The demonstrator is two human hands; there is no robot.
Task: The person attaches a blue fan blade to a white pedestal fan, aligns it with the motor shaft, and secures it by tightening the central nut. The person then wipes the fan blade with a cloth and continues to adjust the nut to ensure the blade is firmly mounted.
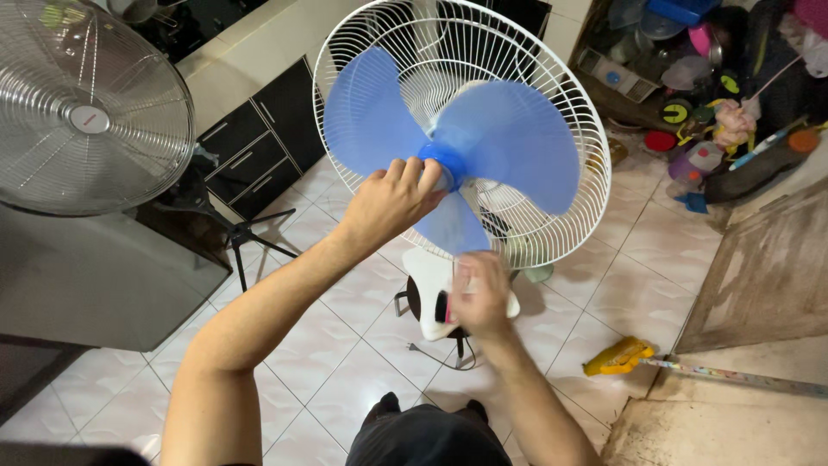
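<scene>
A second fan with a metal grille (90,108) stood at the left above dark drawers (259,142). A yellow broom head (617,357) lay on the tiled floor (336,362), near cluttered toys (724,121)

Glossy tile floor (345,345), black drawers (250,147), cluttered corner (716,103).

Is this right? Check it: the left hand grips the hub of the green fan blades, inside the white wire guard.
Not quite. The head view shows the fan blades are blue, not green. The rest holds: the left hand grips their hub, inside the white wire guard.
</scene>
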